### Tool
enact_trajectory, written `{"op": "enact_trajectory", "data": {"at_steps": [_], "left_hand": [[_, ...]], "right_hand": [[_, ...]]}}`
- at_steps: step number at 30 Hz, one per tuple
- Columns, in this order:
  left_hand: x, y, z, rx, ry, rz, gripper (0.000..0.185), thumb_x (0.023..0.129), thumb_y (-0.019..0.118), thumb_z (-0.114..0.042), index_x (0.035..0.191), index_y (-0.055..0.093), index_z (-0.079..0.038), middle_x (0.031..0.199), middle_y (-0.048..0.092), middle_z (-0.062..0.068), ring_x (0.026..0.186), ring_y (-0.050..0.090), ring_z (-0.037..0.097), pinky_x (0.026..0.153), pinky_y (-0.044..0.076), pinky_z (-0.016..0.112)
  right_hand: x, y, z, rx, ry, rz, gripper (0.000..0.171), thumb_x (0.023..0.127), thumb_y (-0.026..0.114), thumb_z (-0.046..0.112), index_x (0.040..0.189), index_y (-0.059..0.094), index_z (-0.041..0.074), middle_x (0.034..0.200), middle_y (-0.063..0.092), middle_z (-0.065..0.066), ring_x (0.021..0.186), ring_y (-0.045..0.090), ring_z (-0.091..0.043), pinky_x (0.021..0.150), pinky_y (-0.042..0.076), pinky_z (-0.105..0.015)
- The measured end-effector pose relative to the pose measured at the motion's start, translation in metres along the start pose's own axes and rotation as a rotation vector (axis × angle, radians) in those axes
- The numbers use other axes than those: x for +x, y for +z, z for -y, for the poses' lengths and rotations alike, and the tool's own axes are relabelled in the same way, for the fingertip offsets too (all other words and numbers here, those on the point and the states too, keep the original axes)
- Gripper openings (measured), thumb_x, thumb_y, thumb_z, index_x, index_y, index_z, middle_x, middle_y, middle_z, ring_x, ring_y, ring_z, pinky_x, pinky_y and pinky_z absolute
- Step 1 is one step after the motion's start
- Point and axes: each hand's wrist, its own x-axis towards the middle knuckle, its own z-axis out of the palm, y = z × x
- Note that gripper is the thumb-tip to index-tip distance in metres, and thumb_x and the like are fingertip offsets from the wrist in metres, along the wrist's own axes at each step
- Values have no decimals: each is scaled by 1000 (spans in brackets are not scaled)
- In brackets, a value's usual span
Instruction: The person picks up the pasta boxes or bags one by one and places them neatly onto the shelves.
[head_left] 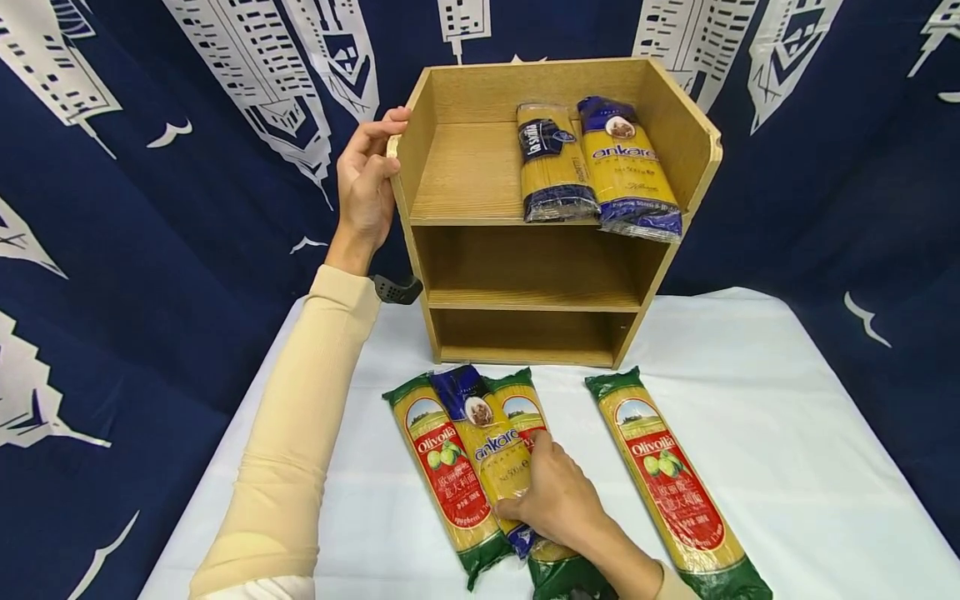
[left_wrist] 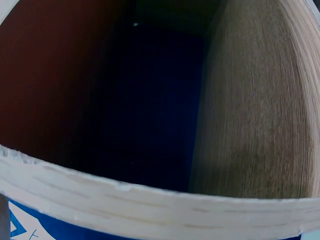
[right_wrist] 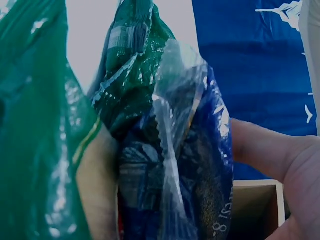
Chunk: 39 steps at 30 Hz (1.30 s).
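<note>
My left hand point(head_left: 365, 187) grips the left side panel of a small wooden shelf point(head_left: 532, 298), thumb at its front edge; the panel's edge point(left_wrist: 160, 212) fills the lower left wrist view. With my right hand point(head_left: 558, 496) I hold a blue-and-yellow Ankara pasta pack point(head_left: 480, 417) around its lower half, thumb on its left side. In the right wrist view, the clear crimped end of this pack point(right_wrist: 175, 150) shows between thumb and fingers. Green-ended Olivoilà spaghetti packs lie on either side, one at its left point(head_left: 442, 467) and one partly hidden under my hand point(head_left: 521, 400).
Another Olivoilà pack point(head_left: 675, 487) lies slanted on the white tablecloth point(head_left: 817, 417) at the right. On the top shelf, a La Sibilla-like pasta pack point(head_left: 555, 162) lies beside another Ankara pack point(head_left: 628, 167), whose end overhangs the front edge. A dark blue patterned cloth point(head_left: 825, 208) hangs behind.
</note>
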Motion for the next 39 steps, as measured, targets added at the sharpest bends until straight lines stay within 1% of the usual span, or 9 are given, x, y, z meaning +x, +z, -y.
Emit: {"op": "enact_trajectory", "data": {"at_steps": [4,8,11,14,17,23,30,33,39], "left_hand": [[2,0,-2,-11,3,-4,32,71,50,0,98,69,-1,125,63,21,133,50,30,113,36,34],[2,0,-1,-26,1,2,32,72,50,1,98,69,-1,124,63,21,131,51,29,112,37,35],[1,2,0,-24,-4,11,32,72,50,1,99,68,-1,125,63,20,131,52,29,111,37,35],[0,3,1,-21,-11,16,32,73,50,0,99,68,-2,126,62,21,130,52,29,111,38,35],[-1,3,1,-20,-11,18,32,73,50,0,99,68,-2,127,62,23,130,52,29,111,38,35],[1,2,-1,-13,8,8,32,72,51,-1,98,69,-2,124,63,20,130,52,29,111,38,35],[3,2,-1,-10,1,11,32,73,49,0,99,68,-2,126,62,22,129,52,29,111,38,35],[2,2,-1,-12,-1,8,32,73,49,0,99,68,-2,126,62,21,129,53,29,110,38,35],[1,1,-3,-4,-1,10,33,73,49,0,99,68,-2,126,63,20,130,52,29,112,37,35]], "right_hand": [[0,-2,1,-55,7,9,79,58,97,30,111,48,-2,78,58,-8,67,57,-21,55,46,-41],[3,-4,-4,-51,30,50,69,60,96,29,103,52,-2,73,58,-8,63,57,-22,53,46,-40],[5,-3,-10,-2,45,87,56,61,95,29,91,58,0,70,57,-7,60,56,-21,52,46,-36],[5,-2,-15,58,61,108,44,61,94,28,77,60,5,67,58,-5,58,55,-19,52,46,-33],[6,0,-19,106,66,113,40,60,94,25,72,60,7,65,58,-4,58,55,-18,52,46,-32],[8,-2,-20,159,58,143,34,63,93,20,71,63,7,64,60,-4,56,57,-17,51,48,-31],[10,-4,-22,248,90,191,37,65,92,17,81,62,2,69,62,-7,61,58,-19,56,50,-31],[12,-2,-26,351,78,250,33,67,88,14,85,64,0,72,65,-8,63,62,-19,58,52,-31],[14,2,-34,666,2,435,26,69,78,2,93,71,-6,82,74,-14,71,72,-24,67,59,-32]]}}
